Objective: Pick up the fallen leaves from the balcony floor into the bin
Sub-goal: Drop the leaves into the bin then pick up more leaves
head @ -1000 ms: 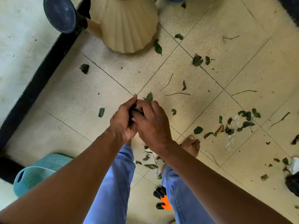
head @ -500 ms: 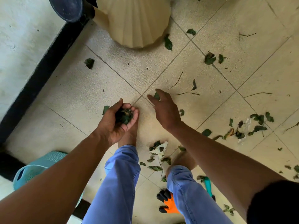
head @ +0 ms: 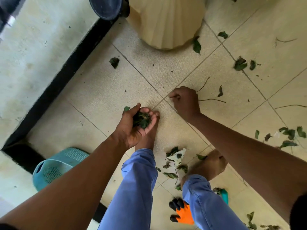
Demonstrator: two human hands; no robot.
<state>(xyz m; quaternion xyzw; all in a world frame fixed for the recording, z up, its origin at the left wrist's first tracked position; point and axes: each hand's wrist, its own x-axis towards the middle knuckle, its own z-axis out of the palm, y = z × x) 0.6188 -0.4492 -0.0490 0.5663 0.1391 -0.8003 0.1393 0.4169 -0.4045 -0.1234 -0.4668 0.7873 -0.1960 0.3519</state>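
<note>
My left hand (head: 132, 125) is turned palm up and cups a bunch of dark green leaves (head: 141, 120) just above the tiled floor. My right hand (head: 185, 101) is down on the floor at a tile joint with its fingers curled tight where a small leaf lay; that leaf is hidden under the fingers. A thin twig (head: 212, 100) lies just right of this hand. Loose leaves lie scattered: one (head: 114, 61) to the far left, a pair (head: 240, 63) at the upper right, a cluster (head: 289, 135) at the right. The teal bin (head: 54, 166) stands at the lower left.
A cream ribbed pot (head: 166, 22) stands at the top, a dark round object (head: 106, 7) beside it. A black strip (head: 54, 83) edges the floor on the left. More leaves and a paper scrap (head: 176, 156) lie between my bare feet, an orange-and-black glove (head: 182, 213) behind them.
My hands have parted. The left one kept the leaf bunch and stayed low. The right one reached forward to a leaf at the tile joint and curled its fingers over it.
</note>
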